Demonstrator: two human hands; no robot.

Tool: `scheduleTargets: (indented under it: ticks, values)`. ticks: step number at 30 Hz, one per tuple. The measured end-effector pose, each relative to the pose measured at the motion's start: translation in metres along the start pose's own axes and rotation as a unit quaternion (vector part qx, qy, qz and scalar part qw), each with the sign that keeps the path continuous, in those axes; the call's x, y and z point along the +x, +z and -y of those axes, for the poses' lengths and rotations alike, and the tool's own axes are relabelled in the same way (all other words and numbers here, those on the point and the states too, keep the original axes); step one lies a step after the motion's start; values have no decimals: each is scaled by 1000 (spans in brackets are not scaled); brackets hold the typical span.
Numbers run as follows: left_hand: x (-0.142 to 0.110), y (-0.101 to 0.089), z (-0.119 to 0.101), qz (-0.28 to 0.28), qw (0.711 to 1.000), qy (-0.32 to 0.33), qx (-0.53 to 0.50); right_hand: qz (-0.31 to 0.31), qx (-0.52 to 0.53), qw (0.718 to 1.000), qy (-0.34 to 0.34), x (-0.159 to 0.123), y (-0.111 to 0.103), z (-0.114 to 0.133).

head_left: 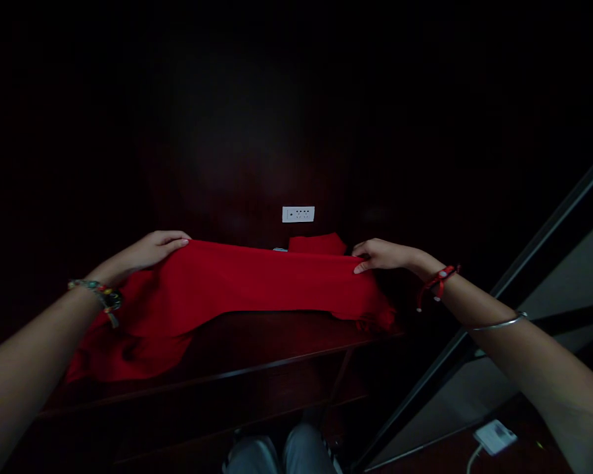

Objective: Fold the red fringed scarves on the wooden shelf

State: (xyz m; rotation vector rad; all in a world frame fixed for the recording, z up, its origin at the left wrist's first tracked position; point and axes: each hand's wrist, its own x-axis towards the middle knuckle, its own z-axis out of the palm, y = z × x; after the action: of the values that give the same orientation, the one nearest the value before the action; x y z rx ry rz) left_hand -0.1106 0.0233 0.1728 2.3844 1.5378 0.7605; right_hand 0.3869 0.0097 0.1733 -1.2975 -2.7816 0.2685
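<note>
At centre, we stretch the red cloth [271, 280] above the desk [271, 336], our left fingers [180, 241] and right fingers [360, 258] pinched closed on its upper edge. Behind it lies what seems another red piece [319, 244], below the white socket [298, 214].

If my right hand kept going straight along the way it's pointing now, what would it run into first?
Most likely the stretched red cloth, whose upper edge the right hand already pinches. Red fabric behind that edge looks near the line too, but depth is unclear.
</note>
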Motion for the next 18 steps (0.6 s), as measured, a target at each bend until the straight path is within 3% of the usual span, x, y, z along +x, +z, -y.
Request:
scheduleTargets:
  ticks: [4, 9, 13, 18]
  values:
    - [-10, -20, 7, -35, 999, -26, 6, 17, 122, 992, -18, -12, -3, 15]
    - [-18, -34, 7, 10, 997, -64, 31, 57, 119, 991, -28, -15, -3, 22]
    - [-20, -39, 13, 1, 994, -110, 13, 24, 80, 996, 10, -15, -6, 24]
    - [-23, -44, 18, -58, 989, -133, 10, -16, 127, 992, -7, -19, -5, 26]
